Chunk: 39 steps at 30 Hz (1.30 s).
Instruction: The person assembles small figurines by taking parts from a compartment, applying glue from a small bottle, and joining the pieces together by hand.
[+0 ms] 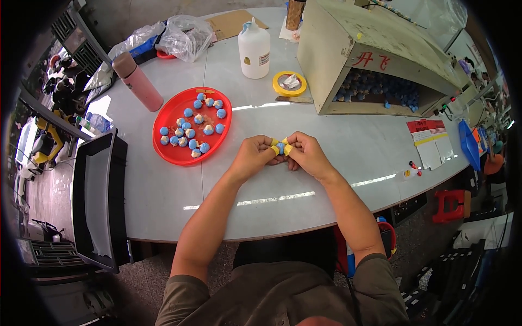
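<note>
Over the middle of the table, my left hand point(254, 155) and my right hand point(308, 155) meet at the fingertips. A small blue ball-like piece point(280, 148) is pinched between them, mostly covered by the fingers. Yellow wraps show on the thumbs and forefingers of both hands. To the left of my left hand stands a round red tray point(227, 132). Several small blue balls point(208, 130) lie loosely in it, many with a whitish or cream patch.
A pink bottle point(138, 84) stands left of the tray, with a black bin point(117, 190) beside the table. A white squeeze bottle point(254, 51), yellow tape roll point(290, 84) and knife point(294, 100) lie beyond my hands. A cream metal box point(326, 70) holds blue pieces.
</note>
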Each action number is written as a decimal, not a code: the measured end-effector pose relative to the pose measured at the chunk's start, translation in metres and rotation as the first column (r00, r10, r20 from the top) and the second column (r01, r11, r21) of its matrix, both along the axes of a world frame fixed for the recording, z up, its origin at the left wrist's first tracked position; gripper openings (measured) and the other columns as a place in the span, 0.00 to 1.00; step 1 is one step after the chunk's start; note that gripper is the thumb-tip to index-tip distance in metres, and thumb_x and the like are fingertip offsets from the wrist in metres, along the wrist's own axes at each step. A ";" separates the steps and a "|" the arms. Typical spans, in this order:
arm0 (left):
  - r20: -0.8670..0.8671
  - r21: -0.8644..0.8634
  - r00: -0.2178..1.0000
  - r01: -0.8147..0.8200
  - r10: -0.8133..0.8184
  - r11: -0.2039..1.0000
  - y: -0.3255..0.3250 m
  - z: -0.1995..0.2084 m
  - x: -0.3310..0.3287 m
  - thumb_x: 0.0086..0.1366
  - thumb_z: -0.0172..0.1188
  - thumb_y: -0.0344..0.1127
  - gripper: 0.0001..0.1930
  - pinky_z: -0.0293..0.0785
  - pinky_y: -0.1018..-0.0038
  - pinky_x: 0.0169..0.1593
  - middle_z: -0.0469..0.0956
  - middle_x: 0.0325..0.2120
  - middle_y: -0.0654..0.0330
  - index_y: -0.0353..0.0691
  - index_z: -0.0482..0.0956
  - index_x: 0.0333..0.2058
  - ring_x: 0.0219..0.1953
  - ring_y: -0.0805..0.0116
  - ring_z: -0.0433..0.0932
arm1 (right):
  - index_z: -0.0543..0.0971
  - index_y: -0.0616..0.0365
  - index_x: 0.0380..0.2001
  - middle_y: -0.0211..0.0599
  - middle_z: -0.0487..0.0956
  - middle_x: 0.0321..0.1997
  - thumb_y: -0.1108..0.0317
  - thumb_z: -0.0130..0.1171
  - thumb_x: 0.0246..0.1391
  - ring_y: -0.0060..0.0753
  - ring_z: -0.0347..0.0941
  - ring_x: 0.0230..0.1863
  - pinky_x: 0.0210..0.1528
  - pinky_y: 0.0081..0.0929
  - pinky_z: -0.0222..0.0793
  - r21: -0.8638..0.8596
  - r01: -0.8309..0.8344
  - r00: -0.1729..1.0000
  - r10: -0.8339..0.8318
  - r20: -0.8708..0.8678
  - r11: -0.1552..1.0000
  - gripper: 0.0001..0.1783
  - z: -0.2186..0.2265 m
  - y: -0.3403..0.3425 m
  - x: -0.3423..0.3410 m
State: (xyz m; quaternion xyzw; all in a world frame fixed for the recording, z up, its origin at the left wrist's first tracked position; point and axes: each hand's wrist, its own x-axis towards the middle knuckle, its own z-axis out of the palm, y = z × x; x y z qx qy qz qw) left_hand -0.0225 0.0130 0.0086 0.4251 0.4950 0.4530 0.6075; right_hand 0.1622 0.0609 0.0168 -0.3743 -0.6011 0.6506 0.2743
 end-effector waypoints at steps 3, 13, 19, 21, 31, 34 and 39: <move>-0.002 0.006 1.000 0.003 -0.003 1.000 0.001 -0.003 0.000 0.67 0.55 0.27 0.12 0.81 0.78 0.42 0.80 0.38 0.52 0.24 0.74 0.44 0.39 0.67 0.83 | 0.72 0.65 0.39 0.33 0.75 0.27 0.75 0.51 0.59 0.18 0.71 0.20 0.21 0.16 0.66 0.008 0.003 1.000 -0.003 0.004 1.000 0.06 0.000 -0.001 0.000; -0.047 0.060 0.999 -0.007 0.010 0.998 -0.001 -0.011 0.003 0.66 0.56 0.25 0.09 0.81 0.77 0.42 0.79 0.37 0.52 0.23 0.74 0.41 0.39 0.67 0.83 | 0.71 0.64 0.36 0.33 0.75 0.29 0.79 0.50 0.58 0.19 0.72 0.22 0.23 0.19 0.68 0.072 0.004 1.000 -0.005 0.024 0.997 0.03 -0.005 -0.007 -0.002; -0.068 0.101 0.997 -0.026 0.033 0.995 -0.003 -0.013 0.006 0.66 0.56 0.25 0.09 0.81 0.76 0.43 0.79 0.37 0.52 0.23 0.73 0.41 0.39 0.67 0.83 | 0.71 0.65 0.35 0.34 0.76 0.31 0.80 0.49 0.57 0.20 0.73 0.24 0.25 0.20 0.70 0.138 0.027 1.000 -0.027 0.001 0.990 0.03 -0.007 -0.011 -0.004; -0.059 0.113 0.998 -0.026 0.033 0.993 -0.003 -0.014 0.005 0.66 0.55 0.25 0.09 0.81 0.76 0.43 0.79 0.37 0.52 0.23 0.73 0.41 0.39 0.66 0.83 | 0.71 0.65 0.35 0.34 0.77 0.31 0.80 0.49 0.58 0.20 0.73 0.24 0.25 0.20 0.70 0.165 0.033 0.999 -0.036 0.012 0.986 0.03 -0.009 -0.011 -0.005; -0.043 0.123 0.998 -0.046 0.052 0.991 -0.004 -0.013 0.006 0.64 0.56 0.23 0.10 0.81 0.76 0.44 0.80 0.37 0.50 0.20 0.73 0.40 0.39 0.66 0.82 | 0.71 0.65 0.35 0.34 0.77 0.31 0.81 0.49 0.57 0.19 0.73 0.24 0.25 0.20 0.70 0.185 0.030 0.999 -0.035 0.026 0.982 0.03 -0.007 -0.013 -0.005; -0.082 0.120 0.996 -0.018 0.028 0.993 -0.004 -0.012 0.006 0.66 0.55 0.24 0.09 0.81 0.75 0.44 0.79 0.38 0.52 0.23 0.72 0.41 0.39 0.67 0.82 | 0.71 0.65 0.35 0.34 0.77 0.31 0.81 0.49 0.57 0.20 0.73 0.24 0.25 0.21 0.70 0.195 0.029 0.999 -0.033 0.016 0.980 0.03 -0.009 -0.012 -0.005; -0.091 0.114 0.995 -0.026 0.036 0.993 -0.003 -0.014 0.005 0.65 0.55 0.24 0.10 0.81 0.75 0.44 0.79 0.38 0.51 0.22 0.72 0.42 0.39 0.66 0.82 | 0.71 0.65 0.35 0.35 0.77 0.31 0.81 0.48 0.57 0.20 0.73 0.24 0.25 0.21 0.70 0.189 0.022 1.000 -0.025 0.016 0.982 0.04 -0.010 -0.011 -0.005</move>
